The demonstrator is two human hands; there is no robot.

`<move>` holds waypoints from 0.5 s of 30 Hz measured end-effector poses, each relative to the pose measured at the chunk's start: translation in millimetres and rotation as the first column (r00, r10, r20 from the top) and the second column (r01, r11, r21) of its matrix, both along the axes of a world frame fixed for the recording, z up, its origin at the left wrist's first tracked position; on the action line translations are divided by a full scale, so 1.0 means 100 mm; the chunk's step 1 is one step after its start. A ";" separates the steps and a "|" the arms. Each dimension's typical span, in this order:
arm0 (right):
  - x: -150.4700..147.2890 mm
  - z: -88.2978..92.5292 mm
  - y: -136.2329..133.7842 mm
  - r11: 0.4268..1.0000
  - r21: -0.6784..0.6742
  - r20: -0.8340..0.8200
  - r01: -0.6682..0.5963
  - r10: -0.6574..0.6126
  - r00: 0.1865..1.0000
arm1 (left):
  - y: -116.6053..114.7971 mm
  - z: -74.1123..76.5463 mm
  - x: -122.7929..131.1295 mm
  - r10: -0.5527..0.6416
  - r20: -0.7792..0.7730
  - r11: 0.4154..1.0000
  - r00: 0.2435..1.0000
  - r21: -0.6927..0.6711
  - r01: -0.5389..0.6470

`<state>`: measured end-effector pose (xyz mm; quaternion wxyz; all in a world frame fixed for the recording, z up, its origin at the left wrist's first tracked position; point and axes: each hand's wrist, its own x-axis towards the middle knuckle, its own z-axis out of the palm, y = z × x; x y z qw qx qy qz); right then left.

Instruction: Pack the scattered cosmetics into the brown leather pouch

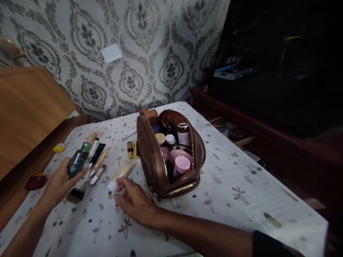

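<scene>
My left hand [57, 182] is closed round a dark green bottle [78, 162] with a green cap, held tilted above the table. My right hand [135, 201] has its fingers curled at the white cap of a cream squeeze tube [124, 169], which lies on the cloth. Just right of the tube stands an open brown toiletry bag [152, 167] with a gold zip. Inside it I see a pink-lidded jar [182, 164], a pale pink bottle [183, 134], a white cap [170, 139] and a gold lid [160, 139]. Two gold lipstick tubes [130, 149] are beside the bag.
Between my hands lie a black tube [98, 153], a lip gloss [98, 175] and slim sticks. A dark-and-gold item [75, 195] sits below my left hand. A red round case [36, 181] and a yellow item [59, 147] are at the left edge of the patterned cloth [214, 221].
</scene>
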<state>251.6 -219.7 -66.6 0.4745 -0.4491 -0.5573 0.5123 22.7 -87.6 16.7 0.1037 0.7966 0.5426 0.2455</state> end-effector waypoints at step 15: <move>0.04 0.22 -0.04 0.995 0.075 -0.252 0.058 -0.037 0.967 | -0.87 -0.09 0.48 -0.252 0.067 0.951 0.965 -0.167 0.260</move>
